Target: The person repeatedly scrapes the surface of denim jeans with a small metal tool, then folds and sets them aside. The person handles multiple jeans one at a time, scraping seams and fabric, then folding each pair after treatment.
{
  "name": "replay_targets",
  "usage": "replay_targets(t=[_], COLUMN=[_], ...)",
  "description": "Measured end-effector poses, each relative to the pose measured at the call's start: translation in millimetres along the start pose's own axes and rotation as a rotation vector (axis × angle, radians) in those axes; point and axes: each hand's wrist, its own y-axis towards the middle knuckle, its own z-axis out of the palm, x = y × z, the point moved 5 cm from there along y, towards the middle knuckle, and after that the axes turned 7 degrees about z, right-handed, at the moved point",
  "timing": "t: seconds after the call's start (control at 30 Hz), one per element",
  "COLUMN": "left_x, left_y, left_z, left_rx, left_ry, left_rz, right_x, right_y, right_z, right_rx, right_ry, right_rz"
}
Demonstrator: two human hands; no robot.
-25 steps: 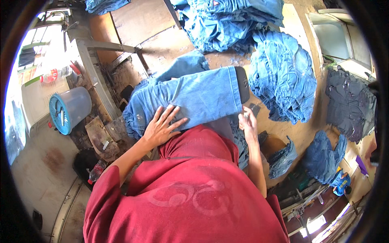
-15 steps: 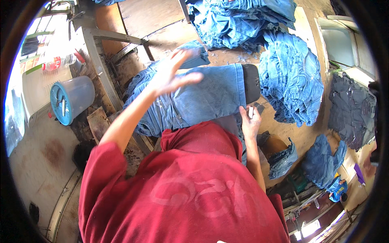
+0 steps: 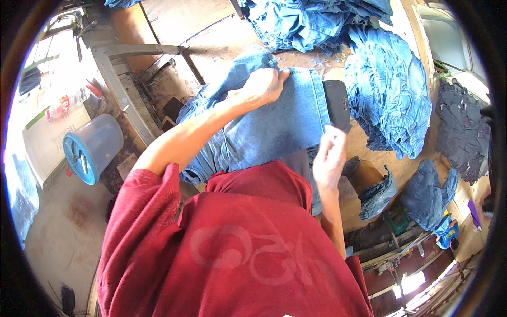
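"Where the left hand (image 3: 260,89) curled at the upper edge of the denim leg (image 3: 288,119), had it gripped cloth?"

"Half closed, but I couldn't tell. The leg lay flat just beyond the red shirt (image 3: 232,243), probably soft, light and tough; its thick hem (image 3: 320,100) promised the surest hold."

"And the right hand (image 3: 330,156)?"

"Fingers bent near the hem's lower corner, blurred; contents unclear. Alongside, a dark board (image 3: 338,103) stuck out."

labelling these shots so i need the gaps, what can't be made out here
In the head view:
left hand: fingertips mostly hidden behind the hand itself
right hand: fingers blurred, any held object unclear
dark board: inner end covered by the blue denim leg
upper denim pile: top cut off by the picture's upper edge
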Motion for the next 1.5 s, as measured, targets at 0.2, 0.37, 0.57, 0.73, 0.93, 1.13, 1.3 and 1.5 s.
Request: replay_targets(t=[0.2, 0.37, 0.57, 0.73, 0.93, 1.13, 1.3, 1.5], left_x=[6, 7, 7, 14, 16, 14, 12, 12], left_y=[28, 21, 20, 26, 27, 28, 24, 25], left_z=[-1, -5, -7, 3, 6, 4, 0, 0], left_rx=[-0.213, -0.262, -0.453, -0.44, -0.416, -0.446, -0.463, -0.46], left_ry=[0.016, -0.039, -0.055, -0.101, -0.091, -0.097, -0.111, -0.11], left_rz=[0.436, 0.433, 0.565, 0.487, 0.421, 0.436, 0.47, 0.446], right_x=[73, 83, 89, 69, 45, 56, 77, 80], right_y=[-13, -11, 0, -22, -59, -29, -11, -13], right_z=[64, 83, 109, 97, 69, 79, 96, 99], right_rx=[0.076, 0.003, -0.005, 0.043, 0.022, 0.001, -0.039, -0.043], right_ry=[-0.264, -0.336, -0.425, -0.463, -0.401, -0.252, -0.344, -0.434], right_rz=[-0.507, -0.639, -0.609, -0.587, -0.638, -0.539, -0.634, -0.642])
